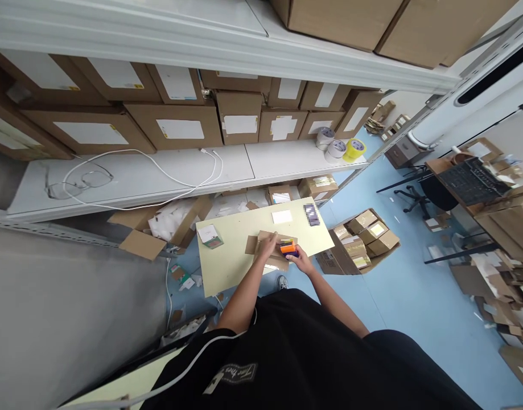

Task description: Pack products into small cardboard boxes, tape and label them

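Note:
A small cardboard box (278, 263) with its flaps spread out lies on the pale yellow tabletop (222, 267) in front of me. My left hand (267, 247) is on the box's left part, its fingers closed at the cardboard; the fingertips are hard to make out. My right hand (303, 262) is wrapped round an orange and dark blue tape dispenser (289, 249), held over the right side of the box. A white card or label stack (281, 217) lies behind the box. Further left stands a small green and white box (210, 236).
A pixelated dark item (311, 214) lies at the tabletop's right back. Above are a shelf with tape rolls (336, 149), glasses (90, 178), a white cable (159, 200) and several cartons (188, 130). A large carton (329, 257) of smaller boxes stands on the right floor.

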Demonstrator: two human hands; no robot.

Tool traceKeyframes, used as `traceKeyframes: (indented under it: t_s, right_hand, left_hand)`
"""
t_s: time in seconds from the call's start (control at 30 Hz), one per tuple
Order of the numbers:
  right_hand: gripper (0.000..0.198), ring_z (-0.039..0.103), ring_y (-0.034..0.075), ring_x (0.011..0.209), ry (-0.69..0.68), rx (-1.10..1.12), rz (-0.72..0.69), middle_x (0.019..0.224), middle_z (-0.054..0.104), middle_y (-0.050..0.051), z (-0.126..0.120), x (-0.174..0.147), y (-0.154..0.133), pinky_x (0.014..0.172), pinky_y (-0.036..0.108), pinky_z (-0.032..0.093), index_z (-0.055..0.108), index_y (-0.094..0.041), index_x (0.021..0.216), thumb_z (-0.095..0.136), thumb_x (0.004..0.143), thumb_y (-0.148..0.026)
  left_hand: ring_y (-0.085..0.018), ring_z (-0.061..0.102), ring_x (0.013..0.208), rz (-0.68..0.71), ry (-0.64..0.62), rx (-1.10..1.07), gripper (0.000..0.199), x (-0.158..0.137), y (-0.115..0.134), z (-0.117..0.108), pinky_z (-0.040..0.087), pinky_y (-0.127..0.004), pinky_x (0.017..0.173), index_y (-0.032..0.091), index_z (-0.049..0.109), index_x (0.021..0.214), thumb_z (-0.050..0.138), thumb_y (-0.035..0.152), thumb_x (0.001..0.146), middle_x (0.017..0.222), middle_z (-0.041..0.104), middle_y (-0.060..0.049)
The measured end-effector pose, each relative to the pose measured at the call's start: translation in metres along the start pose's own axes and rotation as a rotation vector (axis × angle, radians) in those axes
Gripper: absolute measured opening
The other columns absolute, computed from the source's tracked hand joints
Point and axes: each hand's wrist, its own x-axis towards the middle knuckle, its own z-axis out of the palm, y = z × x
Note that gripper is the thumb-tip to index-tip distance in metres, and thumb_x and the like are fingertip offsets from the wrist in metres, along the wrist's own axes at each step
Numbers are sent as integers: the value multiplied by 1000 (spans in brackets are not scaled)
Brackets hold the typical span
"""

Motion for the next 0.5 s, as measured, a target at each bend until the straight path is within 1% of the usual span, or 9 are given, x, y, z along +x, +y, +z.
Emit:
traceKeyframes:
  t_s: [0.03, 0.1, 0.17, 0.23, 0.33, 0.43, 0.5]
  right_hand:
    - [46, 60, 25, 98, 0, 9, -3, 104, 66, 4, 0, 0, 0, 91, 38, 51, 62, -24, 109, 76, 81, -57]
    - [46, 60, 25, 98, 0, 22, -5, 103, 66, 4, 0, -2, -2, 93, 38, 51, 62, -24, 108, 78, 79, -57]
    - [46, 60, 25, 97, 1, 27, -6, 102, 66, 3, 1, -4, -4, 92, 38, 51, 63, -24, 107, 79, 78, -57]
    - [46, 60, 25, 97, 7, 33, -11, 102, 66, 4, 1, -6, -7, 92, 38, 51, 63, -24, 107, 79, 78, -56]
    - [45, 60, 26, 97, 13, 22, -3, 101, 66, 4, 1, -9, -10, 93, 38, 51, 63, -24, 104, 79, 77, -57]
    - [46, 60, 26, 95, 15, -21, 17, 98, 66, 3, -1, -9, -13, 91, 39, 51, 63, -24, 101, 79, 77, -60]
    - [47, 60, 26, 94, 17, -28, 22, 98, 66, 3, -1, -9, -14, 91, 39, 51, 64, -24, 102, 78, 76, -61]
  left_hand:
    - [-29, 72, 83, -57, -55, -104, 59, 3, 5, 4, 54, -40, 85, 19, 78, 75, 50, 66, 97, 87, 79, -15]
    - [-27, 71, 78, -118, -102, -268, 49, 11, 12, 11, 55, -38, 79, 18, 76, 75, 64, 63, 90, 85, 79, -14]
    - [-25, 71, 77, -105, -121, -351, 36, 17, 17, 16, 55, -37, 77, 17, 75, 76, 78, 52, 82, 81, 78, -12]
    - [-24, 72, 79, -59, -130, -390, 28, 22, 20, 18, 56, -36, 79, 16, 75, 79, 85, 42, 75, 81, 77, -10]
    - [-23, 73, 85, 7, -128, -465, 28, 23, 23, 15, 56, -36, 83, 16, 76, 87, 87, 38, 72, 91, 78, -11]
    - [-22, 73, 93, 64, -102, -535, 33, 19, 25, 7, 56, -35, 88, 16, 76, 94, 84, 43, 76, 100, 78, -12]
    - [-22, 74, 96, 94, -79, -598, 36, 16, 25, 2, 56, -36, 91, 16, 75, 96, 83, 45, 77, 101, 78, -13]
